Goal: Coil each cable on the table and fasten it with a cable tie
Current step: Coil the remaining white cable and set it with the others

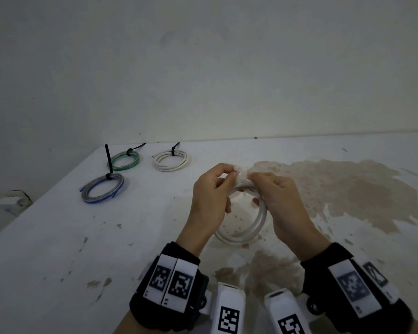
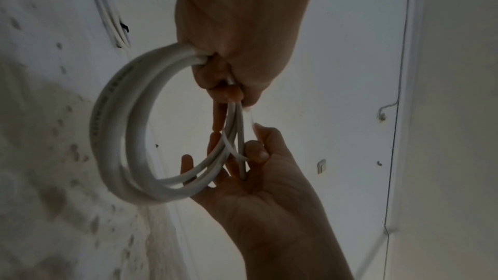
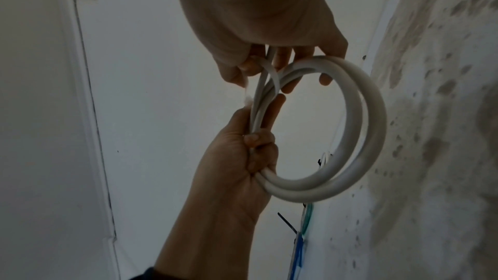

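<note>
A white cable coil (image 1: 256, 225) hangs in the air over the table, held by both hands. My left hand (image 1: 227, 173) grips its top left side, fingers curled round the strands (image 3: 258, 150). My right hand (image 1: 255, 177) holds the top right side, thumb pressed on the strands (image 2: 256, 152). A thin pale cable tie (image 2: 252, 118) runs between the two hands at the top of the coil, pinched at the fingertips (image 1: 235, 170). How far the tie wraps round the strands is hidden by the fingers.
Three tied coils lie at the table's back left: green (image 1: 126, 160), white (image 1: 170, 160) and grey-blue (image 1: 103, 190), each with a black tie. A brown stain (image 1: 348, 189) covers the right of the white table (image 1: 58, 249). A wall stands behind.
</note>
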